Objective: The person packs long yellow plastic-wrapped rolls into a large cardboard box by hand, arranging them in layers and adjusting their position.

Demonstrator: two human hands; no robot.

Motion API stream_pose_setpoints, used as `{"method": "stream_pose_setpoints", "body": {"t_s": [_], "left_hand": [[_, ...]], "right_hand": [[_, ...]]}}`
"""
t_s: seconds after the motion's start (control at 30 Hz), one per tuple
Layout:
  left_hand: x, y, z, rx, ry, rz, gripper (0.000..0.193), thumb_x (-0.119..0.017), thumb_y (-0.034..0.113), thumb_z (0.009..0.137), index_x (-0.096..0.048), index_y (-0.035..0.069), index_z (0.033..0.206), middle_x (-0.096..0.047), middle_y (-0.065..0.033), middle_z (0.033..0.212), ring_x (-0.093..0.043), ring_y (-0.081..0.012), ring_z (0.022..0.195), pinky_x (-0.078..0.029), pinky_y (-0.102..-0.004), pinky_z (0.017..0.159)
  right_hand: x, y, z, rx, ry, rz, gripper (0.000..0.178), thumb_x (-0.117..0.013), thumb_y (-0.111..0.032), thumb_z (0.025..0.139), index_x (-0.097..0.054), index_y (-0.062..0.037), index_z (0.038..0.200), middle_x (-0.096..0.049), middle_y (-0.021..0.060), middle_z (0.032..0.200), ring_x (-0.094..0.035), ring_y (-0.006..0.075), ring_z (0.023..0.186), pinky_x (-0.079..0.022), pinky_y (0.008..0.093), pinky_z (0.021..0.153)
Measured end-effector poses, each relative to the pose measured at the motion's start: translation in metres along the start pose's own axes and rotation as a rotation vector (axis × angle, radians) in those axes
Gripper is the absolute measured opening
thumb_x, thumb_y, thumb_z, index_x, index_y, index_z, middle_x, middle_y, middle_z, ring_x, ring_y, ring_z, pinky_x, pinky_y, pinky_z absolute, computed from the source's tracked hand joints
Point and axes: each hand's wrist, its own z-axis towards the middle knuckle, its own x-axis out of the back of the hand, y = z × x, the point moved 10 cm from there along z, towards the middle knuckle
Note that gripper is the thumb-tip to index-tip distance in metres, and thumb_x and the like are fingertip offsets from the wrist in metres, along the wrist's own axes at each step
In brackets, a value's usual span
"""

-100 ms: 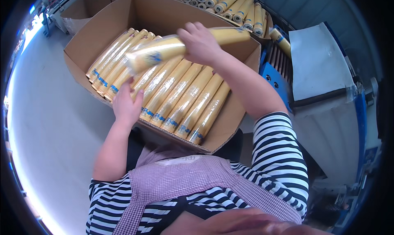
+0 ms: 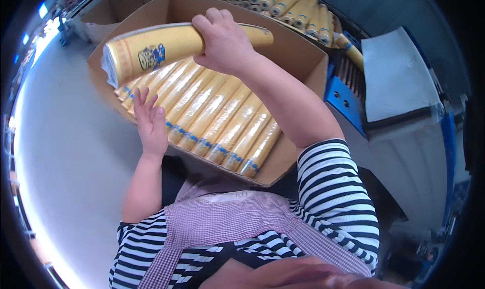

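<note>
My right hand point(image 2: 222, 42) is wrapped round the middle of a yellow roll point(image 2: 174, 44) in clear film, with a blue printed figure near its left end. The roll hangs over the far part of a cardboard box point(image 2: 310, 79), pointing left and a little toward me, its left end lifted above the box's left side. Below it, a row of similar film-wrapped yellow rolls point(image 2: 222, 115) lies side by side in the box. My left hand point(image 2: 151, 127) is open at the near left rim, fingers spread, just below the held roll's left end and apart from it.
Behind the box is another container with several stacked yellow rolls point(image 2: 288, 6). A single roll point(image 2: 350, 50) rests by a rack with a blue bracket point(image 2: 343, 104) on the right, next to a pale sheet-covered surface point(image 2: 399, 74). Another cardboard box point(image 2: 113, 11) stands at the far left.
The held roll has moved left and up with my right hand, its left end now nearer the camera. My left hand's fingers have spread and straightened beneath it.
</note>
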Motion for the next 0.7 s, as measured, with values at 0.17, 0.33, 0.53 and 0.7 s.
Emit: {"method": "stream_pose_setpoints", "body": {"t_s": [0.17, 0.33, 0.53, 0.7], "left_hand": [[0.044, 0.113, -0.006, -0.532, 0.156, -0.273, 0.080, -0.064, 0.023, 0.104, -0.012, 0.009, 0.164, -0.041, -0.0187, 0.155, -0.047, -0.0287, 0.141, -0.038, -0.0404, 0.118], [0.068, 0.126, -0.013, -0.664, 0.263, 0.243, 0.072, -0.082, 0.036, 0.089, -0.048, 0.005, 0.144, -0.059, -0.0182, 0.135, -0.063, -0.0329, 0.119, -0.053, -0.0408, 0.100], [0.070, 0.103, -0.032, -0.578, 0.244, 0.643, 0.054, -0.079, 0.046, 0.089, -0.066, 0.006, 0.123, -0.064, -0.0197, 0.128, -0.067, -0.0359, 0.108, -0.057, -0.0417, 0.089], [0.056, 0.067, -0.040, -0.342, -0.016, 0.468, 0.046, -0.073, 0.048, 0.093, -0.072, 0.007, 0.113, -0.068, -0.0180, 0.128, -0.067, -0.0336, 0.111, -0.056, -0.0419, 0.090]], "right_hand": [[-0.024, -0.049, -0.018, -0.043, -0.022, 0.153, 0.067, -0.082, -0.008, 0.068, -0.058, -0.0113, 0.130, -0.058, 0.0164, 0.128, -0.054, 0.0405, 0.123, -0.048, 0.0479, 0.104], [-0.047, -0.066, -0.046, -0.123, -0.063, 0.191, 0.055, -0.079, -0.006, 0.070, -0.061, -0.0091, 0.121, -0.059, 0.0153, 0.119, -0.056, 0.0382, 0.114, -0.052, 0.0490, 0.094], [-0.075, -0.052, -0.067, -0.128, -0.227, 0.121, 0.065, -0.081, -0.010, 0.071, -0.055, -0.0104, 0.131, -0.057, 0.0128, 0.127, -0.054, 0.0370, 0.123, -0.049, 0.0466, 0.103], [-0.132, 0.011, -0.144, -0.046, -0.618, -0.115, 0.061, -0.082, -0.017, 0.075, -0.059, -0.0142, 0.131, -0.059, 0.0082, 0.127, -0.055, 0.0332, 0.125, -0.046, 0.0527, 0.106]]}}
